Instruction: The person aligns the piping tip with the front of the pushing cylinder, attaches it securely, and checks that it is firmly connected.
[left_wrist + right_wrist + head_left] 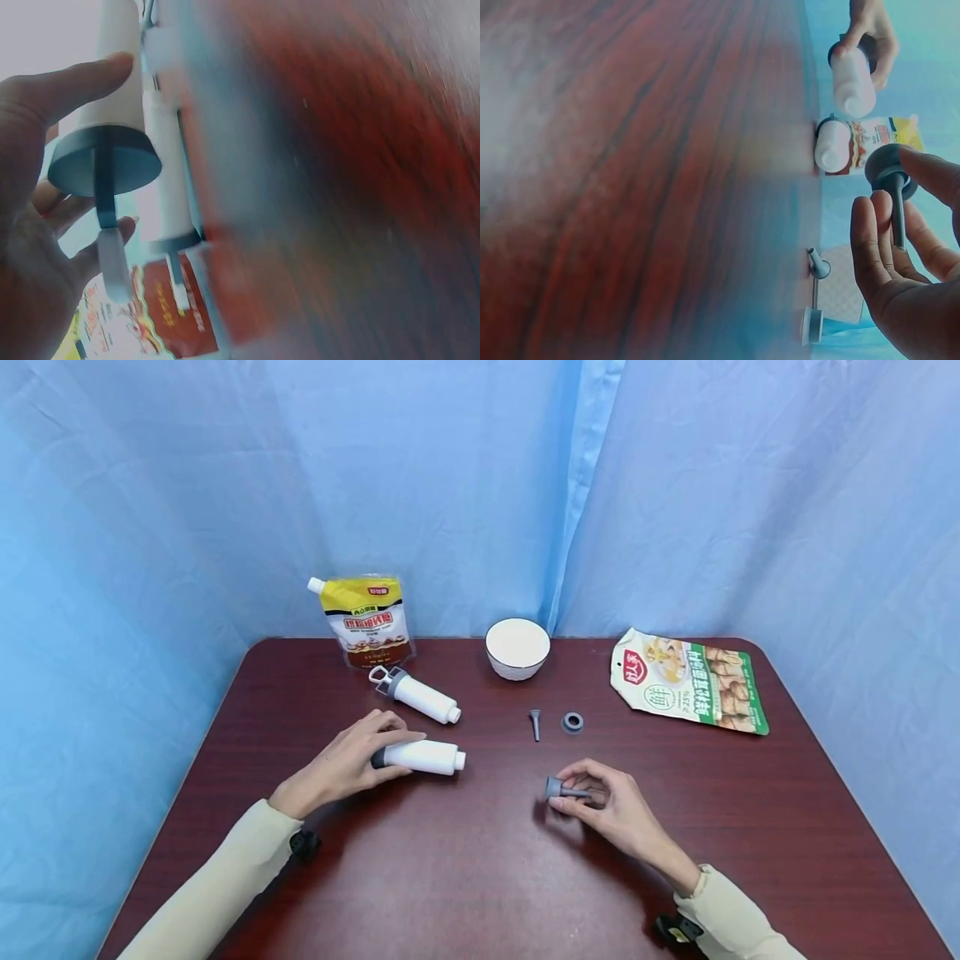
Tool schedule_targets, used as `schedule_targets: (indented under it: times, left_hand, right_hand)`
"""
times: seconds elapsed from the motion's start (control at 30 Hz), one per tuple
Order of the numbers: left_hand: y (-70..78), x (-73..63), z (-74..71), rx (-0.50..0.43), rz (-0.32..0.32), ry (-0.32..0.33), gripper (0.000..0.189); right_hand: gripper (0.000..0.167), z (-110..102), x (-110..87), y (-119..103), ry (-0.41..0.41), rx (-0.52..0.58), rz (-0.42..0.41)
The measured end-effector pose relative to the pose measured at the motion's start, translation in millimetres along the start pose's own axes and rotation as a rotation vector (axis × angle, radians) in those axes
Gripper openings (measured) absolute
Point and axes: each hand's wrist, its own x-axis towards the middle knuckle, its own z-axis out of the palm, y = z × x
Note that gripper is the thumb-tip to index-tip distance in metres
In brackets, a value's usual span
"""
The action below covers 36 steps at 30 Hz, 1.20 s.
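My left hand (351, 762) grips a white piping syringe (429, 757) at its grey-capped end, and the narrow white tip points right. From the left wrist, the grey cap (105, 161) and plunger handle show below the fingers. A second white syringe (424, 697) with a looped handle lies just beyond it. In my right hand (617, 810) a grey nozzle (554, 787) is pinched between thumb and fingers, its wide end toward the left and its thin tube toward the palm. Beyond that hand lie a small grey nozzle (536, 723) and a grey ring (570, 729).
A yellow, white and brown spouted pouch (371, 622) stands at the back left. A white bowl (514, 668) sits at the back middle. At the back right lies a green and white food packet (690, 685). Blue curtains (435, 485) border the dark red table (465, 877).
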Motion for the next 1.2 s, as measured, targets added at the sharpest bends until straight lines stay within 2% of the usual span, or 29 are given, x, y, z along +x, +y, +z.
schedule_targets:
  times: [0.4,0.57,0.83,1.2]
  left_hand:
    - [32.2,7.1,11.5,0.097,0.218,0.121,0.055]
    - [42.4,9.7,16.1,0.138,0.288,0.144,0.057]
    - [56.2,15.0,22.6,0.199,0.352,0.179,0.056]
    - [71.8,21.4,29.3,0.222,0.362,0.2,0.057]
  right_hand:
    - [0.029,3.3,0.8,-5.9,-0.001,0.026,-0.003]
    - [0.028,5.2,1.4,-7.5,-0.007,0.03,-0.016]
    - [0.028,8.2,2.6,-11.5,-0.003,0.039,-0.031]
    - [0.029,13.4,1.3,-20.3,0.013,0.044,-0.01]
